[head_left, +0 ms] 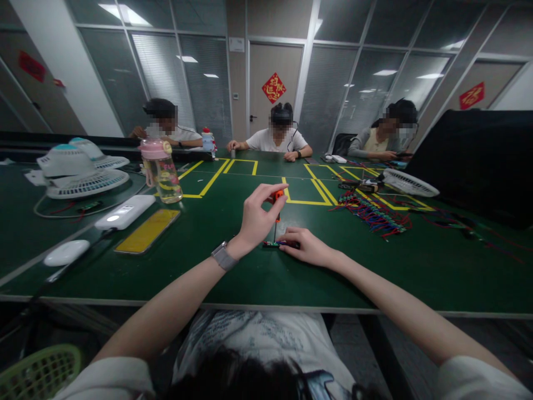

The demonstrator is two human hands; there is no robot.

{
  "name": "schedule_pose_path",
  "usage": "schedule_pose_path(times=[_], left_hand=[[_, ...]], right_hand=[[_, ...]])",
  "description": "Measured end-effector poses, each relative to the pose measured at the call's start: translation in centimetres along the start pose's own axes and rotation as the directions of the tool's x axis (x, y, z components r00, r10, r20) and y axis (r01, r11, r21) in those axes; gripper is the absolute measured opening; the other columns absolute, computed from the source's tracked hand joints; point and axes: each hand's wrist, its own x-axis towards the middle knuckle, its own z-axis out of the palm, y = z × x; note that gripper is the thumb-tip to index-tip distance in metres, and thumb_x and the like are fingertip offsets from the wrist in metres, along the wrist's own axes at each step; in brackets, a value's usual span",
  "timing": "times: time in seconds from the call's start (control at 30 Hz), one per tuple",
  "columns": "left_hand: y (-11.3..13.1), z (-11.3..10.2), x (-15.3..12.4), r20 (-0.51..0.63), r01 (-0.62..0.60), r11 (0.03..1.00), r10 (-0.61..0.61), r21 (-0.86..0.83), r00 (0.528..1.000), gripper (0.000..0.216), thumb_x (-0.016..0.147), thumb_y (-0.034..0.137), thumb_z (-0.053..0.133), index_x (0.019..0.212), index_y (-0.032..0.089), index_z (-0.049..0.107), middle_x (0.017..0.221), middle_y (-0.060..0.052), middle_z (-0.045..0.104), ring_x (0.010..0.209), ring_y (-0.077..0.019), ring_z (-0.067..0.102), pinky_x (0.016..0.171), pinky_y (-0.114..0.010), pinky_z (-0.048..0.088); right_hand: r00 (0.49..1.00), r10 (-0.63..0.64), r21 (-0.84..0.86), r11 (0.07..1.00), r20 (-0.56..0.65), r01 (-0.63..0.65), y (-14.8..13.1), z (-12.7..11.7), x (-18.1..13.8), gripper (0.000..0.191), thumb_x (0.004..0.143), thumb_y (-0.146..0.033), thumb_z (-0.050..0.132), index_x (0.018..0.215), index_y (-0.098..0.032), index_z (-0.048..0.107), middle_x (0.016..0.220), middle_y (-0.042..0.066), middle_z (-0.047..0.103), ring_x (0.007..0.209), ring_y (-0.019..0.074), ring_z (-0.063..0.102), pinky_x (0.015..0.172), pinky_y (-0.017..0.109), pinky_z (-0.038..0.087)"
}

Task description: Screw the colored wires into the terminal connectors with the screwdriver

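My left hand [257,215] is raised over the green table [258,272], fingers pinched on a small orange tool [277,196] that points down. My right hand [307,245] rests flat-curled on the table and presses on a small circuit board [275,243] with green and red parts, just below the tool's tip. A watch sits on my left wrist [223,255].
A phone in a yellow case [147,230], a white power bank [125,211], a white mouse-like device [66,252] and a pink-capped bottle [161,169] lie left. Small fans [81,172] stand far left. A pile of red-blue wired parts [372,215] lies right. Three people sit across.
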Motion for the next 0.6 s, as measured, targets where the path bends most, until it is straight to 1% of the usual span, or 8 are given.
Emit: schedule_pose_path(times=[0.1, 0.2, 0.27, 0.3, 0.37, 0.43, 0.5, 0.6], left_hand=[[0.14, -0.07, -0.01, -0.008, -0.029, 0.999, 0.030, 0.045, 1.000, 0.019, 0.088, 0.026, 0.061, 0.104, 0.021, 0.070, 0.099, -0.005, 0.060, 0.088, -0.0135, 0.060, 0.078, -0.025, 0.051], [0.01, -0.06, -0.07, 0.035, -0.021, 1.000, 0.020, 0.008, 0.999, 0.026, 0.095, 0.024, 0.048, 0.113, 0.022, 0.066, 0.112, -0.007, 0.061, 0.102, -0.0158, 0.059, 0.086, -0.028, 0.050], [-0.15, 0.00, -0.09, 0.058, -0.004, 0.999, 0.006, -0.043, 0.998, 0.030, 0.097, 0.020, 0.043, 0.120, 0.022, 0.062, 0.118, -0.007, 0.062, 0.106, -0.0162, 0.060, 0.090, -0.030, 0.050], [-0.21, 0.04, -0.09, 0.059, 0.008, 0.998, -0.005, -0.063, 0.998, 0.031, 0.096, 0.020, 0.043, 0.121, 0.021, 0.061, 0.118, -0.007, 0.063, 0.104, -0.0158, 0.061, 0.089, -0.029, 0.050], [-0.20, 0.09, -0.05, 0.037, 0.029, 0.998, -0.026, -0.063, 0.999, 0.029, 0.095, 0.019, 0.047, 0.119, 0.021, 0.062, 0.110, -0.006, 0.066, 0.095, -0.0145, 0.063, 0.083, -0.027, 0.051], [-0.01, 0.08, 0.01, 0.011, 0.018, 1.000, -0.018, -0.011, 1.000, 0.024, 0.091, 0.019, 0.055, 0.113, 0.021, 0.065, 0.100, -0.004, 0.064, 0.087, -0.0132, 0.061, 0.077, -0.025, 0.051], [0.24, 0.00, 0.05, -0.008, -0.011, 0.999, 0.012, 0.051, 1.000, 0.020, 0.086, 0.019, 0.062, 0.105, 0.021, 0.068, 0.091, -0.002, 0.059, 0.082, -0.0124, 0.058, 0.075, -0.024, 0.050], [0.42, -0.14, 0.05, -0.013, -0.020, 0.997, 0.021, 0.074, 1.000, 0.019, 0.087, 0.024, 0.062, 0.103, 0.020, 0.070, 0.094, -0.004, 0.054, 0.083, -0.0125, 0.056, 0.076, -0.025, 0.050]], right_hand=[[1.000, -0.002, -0.004, 1.000, 0.001, 0.002, 0.11, 0.05, 0.01, 0.025, 0.092, -0.026, 0.055, 0.109, -0.017, 0.071, 0.088, 0.006, 0.062, 0.072, 0.0143, 0.059, 0.067, 0.025, 0.045], [1.000, -0.003, -0.003, 1.000, 0.004, 0.003, 0.20, 0.13, 0.00, 0.025, 0.092, -0.026, 0.055, 0.109, -0.016, 0.071, 0.089, 0.006, 0.063, 0.072, 0.0143, 0.059, 0.067, 0.025, 0.045], [1.000, -0.002, 0.002, 1.000, 0.005, 0.002, 0.22, 0.15, -0.02, 0.025, 0.092, -0.025, 0.055, 0.108, -0.016, 0.071, 0.089, 0.006, 0.063, 0.072, 0.0144, 0.059, 0.067, 0.025, 0.045], [1.000, -0.001, 0.004, 1.000, 0.005, 0.001, 0.22, 0.15, -0.03, 0.025, 0.092, -0.025, 0.055, 0.108, -0.016, 0.071, 0.089, 0.006, 0.062, 0.073, 0.0144, 0.059, 0.067, 0.025, 0.045], [1.000, 0.000, 0.005, 1.000, 0.004, 0.000, 0.20, 0.14, -0.04, 0.025, 0.092, -0.025, 0.055, 0.108, -0.015, 0.071, 0.089, 0.006, 0.062, 0.072, 0.0144, 0.059, 0.067, 0.025, 0.045], [1.000, 0.000, 0.003, 1.000, 0.003, 0.000, 0.18, 0.12, -0.04, 0.025, 0.092, -0.025, 0.055, 0.109, -0.016, 0.071, 0.089, 0.006, 0.062, 0.073, 0.0143, 0.059, 0.067, 0.025, 0.045], [1.000, 0.003, 0.000, 1.000, 0.002, -0.003, 0.17, 0.12, -0.04, 0.024, 0.092, -0.025, 0.056, 0.108, -0.016, 0.071, 0.088, 0.006, 0.062, 0.073, 0.0144, 0.059, 0.067, 0.025, 0.045], [1.000, 0.012, 0.002, 1.000, 0.001, -0.012, 0.17, 0.16, -0.04, 0.024, 0.091, -0.025, 0.056, 0.108, -0.016, 0.071, 0.087, 0.005, 0.061, 0.072, 0.0141, 0.058, 0.067, 0.025, 0.045]])
